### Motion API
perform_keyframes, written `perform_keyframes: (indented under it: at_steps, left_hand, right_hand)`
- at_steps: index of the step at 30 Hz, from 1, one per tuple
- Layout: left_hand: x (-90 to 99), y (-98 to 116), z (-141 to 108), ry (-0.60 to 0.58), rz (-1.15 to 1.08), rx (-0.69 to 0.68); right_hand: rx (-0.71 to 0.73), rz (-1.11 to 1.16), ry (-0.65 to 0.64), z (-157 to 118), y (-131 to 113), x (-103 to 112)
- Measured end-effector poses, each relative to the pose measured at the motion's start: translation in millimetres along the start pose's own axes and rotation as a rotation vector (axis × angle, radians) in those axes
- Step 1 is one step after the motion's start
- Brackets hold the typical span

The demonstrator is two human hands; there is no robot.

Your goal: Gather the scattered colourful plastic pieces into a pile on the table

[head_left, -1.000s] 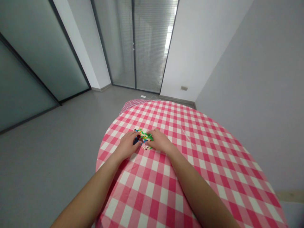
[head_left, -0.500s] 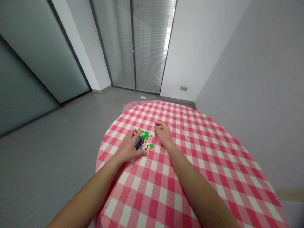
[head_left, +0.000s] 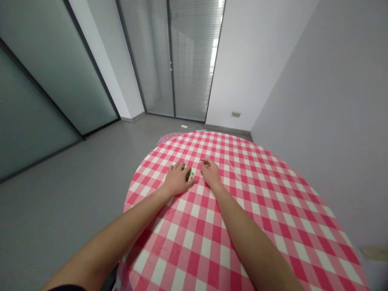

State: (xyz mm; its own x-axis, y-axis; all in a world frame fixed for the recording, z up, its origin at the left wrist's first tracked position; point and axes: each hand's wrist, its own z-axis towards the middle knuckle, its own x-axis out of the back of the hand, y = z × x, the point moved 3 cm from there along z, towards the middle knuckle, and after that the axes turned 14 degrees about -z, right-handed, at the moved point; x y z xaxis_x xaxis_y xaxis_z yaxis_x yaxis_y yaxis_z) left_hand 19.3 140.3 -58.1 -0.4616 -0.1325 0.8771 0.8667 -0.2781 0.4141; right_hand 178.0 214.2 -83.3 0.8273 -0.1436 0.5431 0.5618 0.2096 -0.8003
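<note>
Small bricks [head_left: 188, 175], green and dark brown, lie in a little heap on the red and white checked tablecloth [head_left: 209, 226]. My left hand [head_left: 178, 180] rests over the heap with its fingers spread, and it hides most of the bricks. A few green pieces show between its thumb and forefinger. To the right of the heap is my right hand [head_left: 210, 171], its fingers curled and thumb near the fingertips. Whatever those fingers hold, if anything, is too small to make out.
Past the table's far edge, a white power strip [head_left: 184, 126] with a cable lies on the grey floor [head_left: 91, 161]. Glass doors [head_left: 190, 60] and a white wall [head_left: 260, 52] stand behind.
My left hand has moved right over the bricks and now covers most of them. My right hand has shifted very slightly to the right in view.
</note>
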Motion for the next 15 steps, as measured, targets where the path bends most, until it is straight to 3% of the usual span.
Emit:
perform_keyframes:
  at_steps: [4, 8, 15]
  left_hand:
    - [2.7, -8.0, 7.8, 0.068, 0.018, 0.043]
    - [11.4, -31.5, 16.6, 0.122, -0.076, 0.055]
    - [17.3, -62.0, 21.4, -0.039, -0.518, -0.02]
  right_hand:
    - [0.009, -0.047, -0.007, -1.2, -4.6, 0.5]
    - [0.037, -0.086, -0.068, -3.4, -14.0, -1.5]
    - [0.014, 0.053, -0.265, -13.0, -25.3, -23.2]
